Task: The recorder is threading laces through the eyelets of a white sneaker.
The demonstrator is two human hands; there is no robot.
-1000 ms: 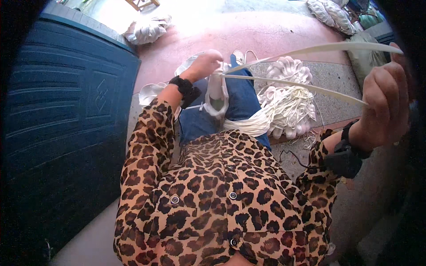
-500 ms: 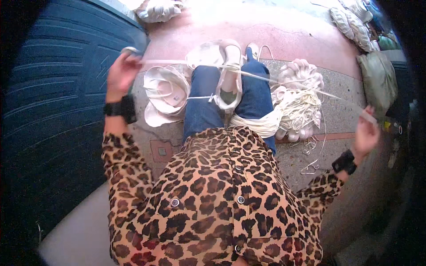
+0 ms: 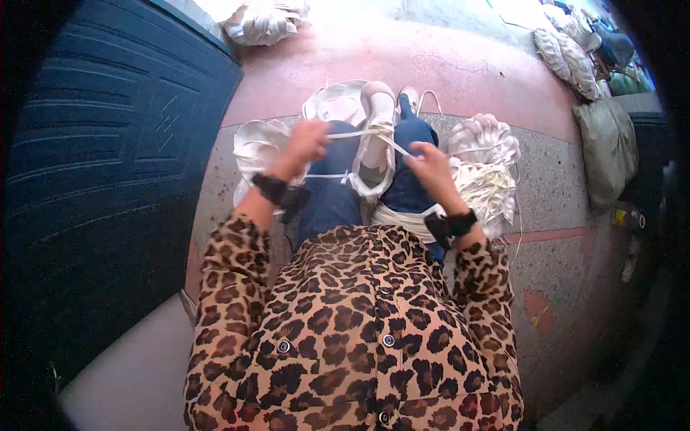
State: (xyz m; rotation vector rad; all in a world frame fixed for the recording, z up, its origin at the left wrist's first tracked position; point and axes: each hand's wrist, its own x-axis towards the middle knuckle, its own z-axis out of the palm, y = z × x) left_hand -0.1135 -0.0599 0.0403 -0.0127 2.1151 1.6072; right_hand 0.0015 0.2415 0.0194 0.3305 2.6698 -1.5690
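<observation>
A white shoe [image 3: 366, 154] with a pinkish toe lies between my denim-covered legs, toe pointing away. A white shoelace [image 3: 348, 135] runs through its upper part, with one end leading to each hand. On the left, my left hand [image 3: 307, 146] is closed on one end, slightly blurred. My right hand [image 3: 433, 172] pinches the other end above my right thigh. A bundle of loose white laces [image 3: 410, 219] drapes over that thigh. Another thin white strand [image 3: 327, 176] crosses my left thigh and meets the shoe's side.
White shoe uppers [image 3: 251, 144] lie on the floor left of my legs, with another white piece [image 3: 334, 104] beyond my left knee. At right sits a stack of pale uppers [image 3: 485, 136] with laces. A blue door [image 3: 136, 136] stands left; a greyish sack [image 3: 607, 151] leans right.
Both hands have come inward from wide apart to close beside the shoe. The long lace stretch between them is now two short ends running from the shoe.
</observation>
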